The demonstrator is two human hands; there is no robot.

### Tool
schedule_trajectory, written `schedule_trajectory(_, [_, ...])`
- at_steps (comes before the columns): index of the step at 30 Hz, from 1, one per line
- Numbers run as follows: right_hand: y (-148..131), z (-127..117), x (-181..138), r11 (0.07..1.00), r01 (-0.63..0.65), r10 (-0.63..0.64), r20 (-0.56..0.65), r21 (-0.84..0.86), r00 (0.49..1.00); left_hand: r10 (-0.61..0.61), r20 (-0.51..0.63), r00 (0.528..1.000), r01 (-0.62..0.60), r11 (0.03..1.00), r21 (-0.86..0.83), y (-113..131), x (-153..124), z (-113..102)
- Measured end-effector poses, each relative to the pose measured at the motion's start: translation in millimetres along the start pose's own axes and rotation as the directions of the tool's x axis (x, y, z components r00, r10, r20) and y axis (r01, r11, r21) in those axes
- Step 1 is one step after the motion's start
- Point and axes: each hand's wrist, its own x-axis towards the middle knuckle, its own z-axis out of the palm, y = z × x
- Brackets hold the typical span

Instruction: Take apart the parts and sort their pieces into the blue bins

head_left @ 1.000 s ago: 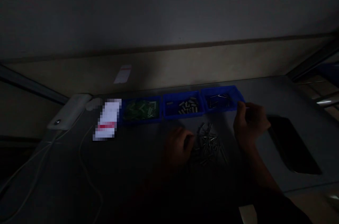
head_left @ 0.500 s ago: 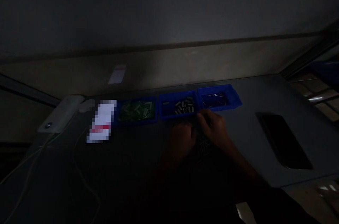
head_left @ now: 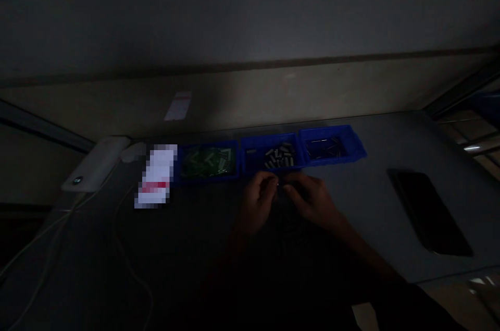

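Observation:
My left hand [head_left: 258, 201] is closed in a pinch just in front of the middle blue bin [head_left: 250, 169]. A tiny bright spot shows at its fingertips, too small and dark to name. My right hand [head_left: 310, 198] faces it from the right, a narrow gap between them, thumb and fingers curled together; anything in them is hidden. The middle bin holds several short metal cylinders [head_left: 288, 161]. Thin metal pins [head_left: 318, 141] lie in the right blue bin [head_left: 354, 154]. Beneath my hands, a loose heap of small dark parts [head_left: 291, 229] is barely visible.
The left blue bin [head_left: 207, 181] holds pieces in green plastic. Farther left are a blurred-out white and red card [head_left: 156, 174], a white power strip [head_left: 97, 164] and cables [head_left: 128, 268]. A dark phone [head_left: 432, 211] lies at right. A wall [head_left: 250, 91] stands behind the table.
My right hand has drawn back from the bins toward my left hand. The left has turned and risen from a fist into a pinch. The view has shifted slightly.

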Motion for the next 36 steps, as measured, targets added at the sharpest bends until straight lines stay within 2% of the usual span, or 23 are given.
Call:
schedule_trajectory(3, [-2,0,0,0.999,-0.006,0.006,0.014,0.043,1.0,-0.019,0.074,0.997,0.018,1.0,0.014,-2,-2,2])
schedule_trajectory(6, [-3,-1,0,0.997,-0.007,0.0,0.083,0.075,0.997,-0.023,0.116,0.993,0.024,1.0,-0.005,-3,-4,3])
schedule_trajectory(11, [-4,2,0,0.996,0.003,-0.015,0.131,0.092,0.991,-0.015,0.137,0.99,0.018,1.0,-0.021,1,-6,3])
schedule_trajectory(20, [-3,2,-1,0.997,0.022,-0.029,0.11,0.067,0.993,0.022,0.11,0.994,-0.02,1.0,-0.017,4,-8,3])
schedule_trajectory(29, [-5,-9,3,0.997,0.021,-0.022,0.007,0.075,1.0,0.05,0.139,0.989,-0.048,0.999,-0.015,7,-9,3])
schedule_trajectory(31, [-2,-14,3,0.997,-0.011,0.013,-0.02,0.076,1.0,0.057,0.155,0.986,-0.057,0.998,-0.006,7,-9,0])
schedule_trajectory(33, [4,-22,3,0.992,-0.098,0.107,-0.115,0.082,0.988,0.067,0.145,0.987,-0.068,0.998,0.008,8,-8,-6])
schedule_trajectory(36, [14,-34,1,0.965,-0.241,0.263,-0.318,0.107,0.911,0.081,0.089,0.993,-0.085,0.995,0.047,13,-8,-15])
